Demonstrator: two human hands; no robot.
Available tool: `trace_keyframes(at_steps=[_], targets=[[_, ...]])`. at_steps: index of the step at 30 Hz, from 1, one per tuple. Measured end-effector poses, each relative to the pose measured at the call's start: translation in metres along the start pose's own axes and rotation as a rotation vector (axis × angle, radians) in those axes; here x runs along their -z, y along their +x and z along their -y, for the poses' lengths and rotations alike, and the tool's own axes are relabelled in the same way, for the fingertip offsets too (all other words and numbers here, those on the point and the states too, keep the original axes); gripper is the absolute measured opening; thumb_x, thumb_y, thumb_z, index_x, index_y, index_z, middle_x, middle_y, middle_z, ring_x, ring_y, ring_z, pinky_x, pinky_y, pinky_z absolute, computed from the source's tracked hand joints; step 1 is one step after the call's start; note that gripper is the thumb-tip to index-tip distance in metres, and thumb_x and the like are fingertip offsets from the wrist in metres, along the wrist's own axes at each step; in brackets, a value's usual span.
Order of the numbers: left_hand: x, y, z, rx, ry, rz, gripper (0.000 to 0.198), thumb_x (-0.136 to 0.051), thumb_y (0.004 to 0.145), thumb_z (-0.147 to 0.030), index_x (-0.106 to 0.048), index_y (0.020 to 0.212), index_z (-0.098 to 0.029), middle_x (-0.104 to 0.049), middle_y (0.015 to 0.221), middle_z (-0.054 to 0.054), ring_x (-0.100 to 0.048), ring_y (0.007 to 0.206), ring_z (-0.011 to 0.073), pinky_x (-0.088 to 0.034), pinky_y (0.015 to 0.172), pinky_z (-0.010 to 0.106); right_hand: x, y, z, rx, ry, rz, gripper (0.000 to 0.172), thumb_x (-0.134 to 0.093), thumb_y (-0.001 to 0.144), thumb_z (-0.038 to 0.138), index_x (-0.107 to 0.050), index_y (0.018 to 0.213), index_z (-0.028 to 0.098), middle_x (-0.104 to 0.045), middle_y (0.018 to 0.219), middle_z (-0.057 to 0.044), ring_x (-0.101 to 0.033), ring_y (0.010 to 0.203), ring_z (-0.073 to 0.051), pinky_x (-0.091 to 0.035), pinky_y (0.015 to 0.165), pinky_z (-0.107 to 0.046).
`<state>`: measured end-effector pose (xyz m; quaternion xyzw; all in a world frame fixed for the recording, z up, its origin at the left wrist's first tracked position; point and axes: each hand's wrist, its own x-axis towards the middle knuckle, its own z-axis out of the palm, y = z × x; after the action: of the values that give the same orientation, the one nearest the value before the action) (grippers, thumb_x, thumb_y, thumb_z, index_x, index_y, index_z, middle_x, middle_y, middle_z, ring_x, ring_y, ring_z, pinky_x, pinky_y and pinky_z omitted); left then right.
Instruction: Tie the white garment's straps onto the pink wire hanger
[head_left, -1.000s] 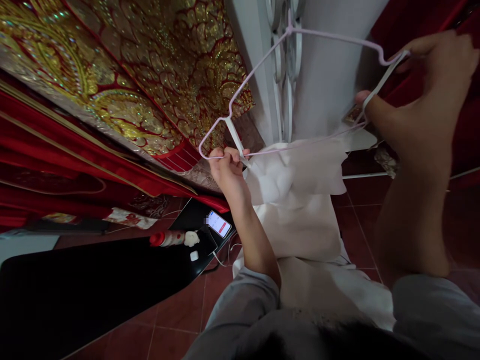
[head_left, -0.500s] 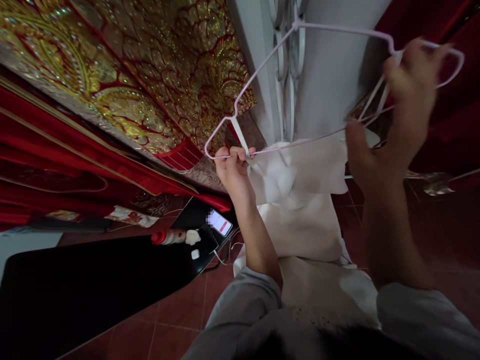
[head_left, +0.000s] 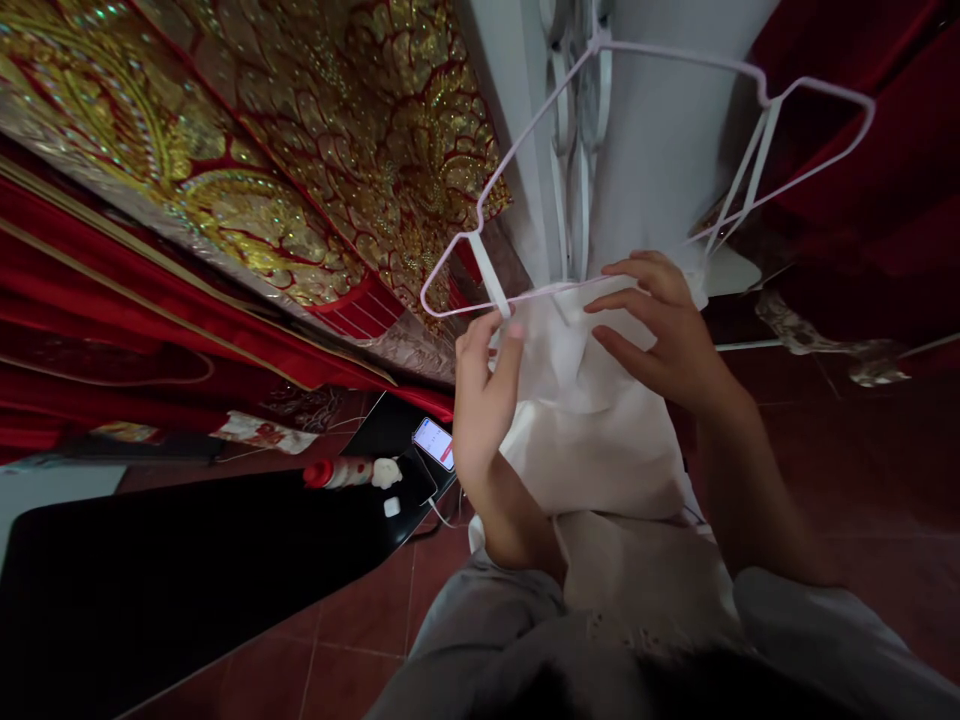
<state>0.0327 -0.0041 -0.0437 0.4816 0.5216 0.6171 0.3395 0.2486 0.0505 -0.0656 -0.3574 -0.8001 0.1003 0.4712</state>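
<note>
A pale pink wire hanger (head_left: 675,60) hangs in front of a white pillar, carrying a white garment (head_left: 600,430) by thin straps looped over its ends. My left hand (head_left: 484,400) presses flat against the garment's left side, fingers stretched upward near the left strap. My right hand (head_left: 664,325) rests on the garment's top edge just under the hanger's bottom wire, fingers spread and slightly curled. Neither hand grips the hanger.
Red and gold embroidered cloth (head_left: 262,170) hangs at the left. A black table (head_left: 187,570) below it carries a lit phone (head_left: 435,443), a red-capped bottle (head_left: 337,473) and small white items. The floor is red tile (head_left: 360,620). Dark red cloth (head_left: 885,200) hangs at the right.
Both hands have let go of the hanger. My right hand dropped from the hanger's right end to the garment's top; my left opened flat against the cloth. The hanger rose slightly.
</note>
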Motion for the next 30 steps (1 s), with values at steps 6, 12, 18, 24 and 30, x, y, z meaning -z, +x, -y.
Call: trace_keyframes(at_steps=[6,12,18,24,30], targets=[[-0.005,0.001,-0.035,-0.066,-0.39,-0.01,0.023,-0.069,0.098,-0.042,-0.078,0.105,-0.022,-0.076,0.104,0.007,-0.049,0.064,0.0125,-0.039,0.059,0.027,-0.003,0.002,0.005,-0.011,-0.026,-0.051,0.011,-0.069,0.092,0.031,-0.072,0.103,0.033,-0.068,0.126,-0.005,-0.062,0.127,-0.031,-0.048,0.114,-0.061],[-0.002,0.026,-0.034,-0.193,-0.629,-0.385,0.023,-0.063,0.094,-0.015,-0.076,0.109,-0.025,-0.072,0.133,0.003,-0.044,0.061,0.0071,-0.026,0.046,0.022,0.001,0.003,0.0,-0.018,-0.015,-0.062,0.009,-0.067,0.092,0.034,-0.073,0.1,0.034,-0.071,0.122,-0.003,-0.065,0.121,-0.03,-0.047,0.112,-0.062],[-0.004,0.023,-0.001,0.02,-0.442,-0.32,0.01,-0.066,0.095,-0.02,-0.071,0.104,-0.022,-0.078,0.126,0.008,-0.046,0.055,0.0056,-0.027,0.045,0.02,-0.002,0.002,-0.001,-0.024,-0.027,-0.079,0.009,-0.068,0.092,0.031,-0.073,0.099,0.034,-0.071,0.122,-0.003,-0.065,0.122,-0.031,-0.048,0.111,-0.062],[-0.016,0.022,0.004,-0.023,-0.526,-0.233,0.013,-0.062,0.102,-0.028,-0.057,0.093,-0.021,-0.082,0.091,0.005,-0.043,0.044,0.0066,-0.025,0.042,0.022,-0.005,0.0,0.005,0.002,0.003,-0.107,0.016,-0.067,0.091,0.027,-0.072,0.103,0.036,-0.07,0.126,-0.002,-0.06,0.13,-0.032,-0.042,0.12,-0.064],[-0.013,0.026,0.006,-0.085,-0.533,-0.216,0.02,-0.069,0.099,-0.035,-0.055,0.092,-0.022,-0.077,0.078,0.001,-0.039,0.039,0.0053,-0.02,0.04,0.022,-0.012,-0.001,-0.032,-0.177,0.111,-0.692,0.036,-0.073,0.085,0.037,-0.063,0.12,0.031,-0.059,0.128,-0.009,-0.06,0.123,-0.031,-0.055,0.102,-0.055]])
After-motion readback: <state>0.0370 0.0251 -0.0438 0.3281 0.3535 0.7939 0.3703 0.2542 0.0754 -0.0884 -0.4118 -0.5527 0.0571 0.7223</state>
